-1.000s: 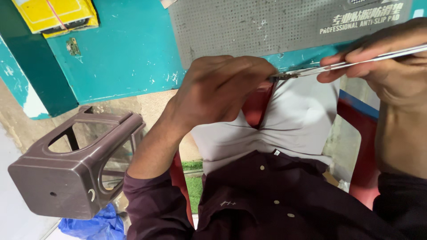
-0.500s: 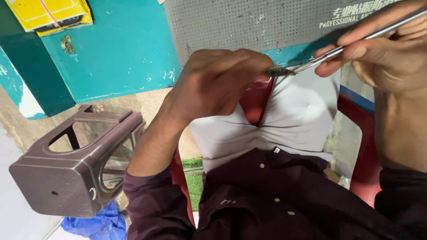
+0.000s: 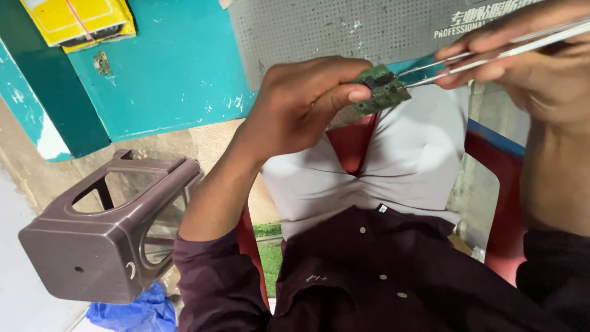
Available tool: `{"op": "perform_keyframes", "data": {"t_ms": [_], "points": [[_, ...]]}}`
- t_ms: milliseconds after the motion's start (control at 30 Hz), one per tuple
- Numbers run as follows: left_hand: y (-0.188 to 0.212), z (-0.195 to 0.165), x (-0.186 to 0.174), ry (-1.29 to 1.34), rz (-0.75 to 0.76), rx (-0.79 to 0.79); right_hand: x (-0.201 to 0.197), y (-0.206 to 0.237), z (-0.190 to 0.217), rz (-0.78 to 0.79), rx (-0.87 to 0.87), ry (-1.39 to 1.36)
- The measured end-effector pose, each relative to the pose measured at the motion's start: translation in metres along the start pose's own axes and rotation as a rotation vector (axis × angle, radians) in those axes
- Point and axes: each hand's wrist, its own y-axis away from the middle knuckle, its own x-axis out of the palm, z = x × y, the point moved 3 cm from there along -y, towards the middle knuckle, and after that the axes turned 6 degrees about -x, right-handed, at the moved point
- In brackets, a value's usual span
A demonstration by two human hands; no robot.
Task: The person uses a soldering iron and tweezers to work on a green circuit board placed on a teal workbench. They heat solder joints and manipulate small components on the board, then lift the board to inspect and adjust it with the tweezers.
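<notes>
Biggest thing near your board is the teal table point(image 3: 178, 80), its edge running just behind your hands, and the grey mat point(image 3: 344, 31) on it hangs over that edge right above the board. The brown stool point(image 3: 104, 233) lies tipped on the floor well down-left of the board, so your left elbow has open room on that side. Your lap, dark shirt point(image 3: 381, 276) and white cloth point(image 3: 405, 166), sits straight below the board with the red chair point(image 3: 504, 203) showing at the right.

Your left hand point(image 3: 301, 104) is clenched around the board point(image 3: 382, 89), thumb pressed on its near face. Your right hand point(image 3: 528, 61) pinches the tweezers point(image 3: 491, 52), tips touching the board's right edge.

Half a second ago the board was hidden inside your fist; now it's tilted out where you can see it.

It's small, green, with a dark chip on top.
</notes>
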Motion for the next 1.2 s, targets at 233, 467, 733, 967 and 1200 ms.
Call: {"op": "perform_keyframes", "data": {"t_ms": [233,467,733,967,1200], "points": [[0.004,0.013,0.006,0.3,0.1,-0.2,0.006,-0.008,0.017,0.151,-0.188,0.095],[0.002,0.016,0.006,0.253,0.085,-0.167,0.008,-0.004,0.016,0.152,-0.019,-0.012],[0.003,0.019,0.005,0.234,0.082,-0.172,-0.002,0.004,0.009,0.23,-0.089,0.079],[0.0,0.014,0.002,0.222,0.091,-0.195,-0.035,0.05,-0.026,-0.016,0.065,-0.054],[-0.002,0.018,0.0,0.385,-0.017,-0.324,-0.01,0.037,-0.011,-0.03,0.004,0.116]]}}
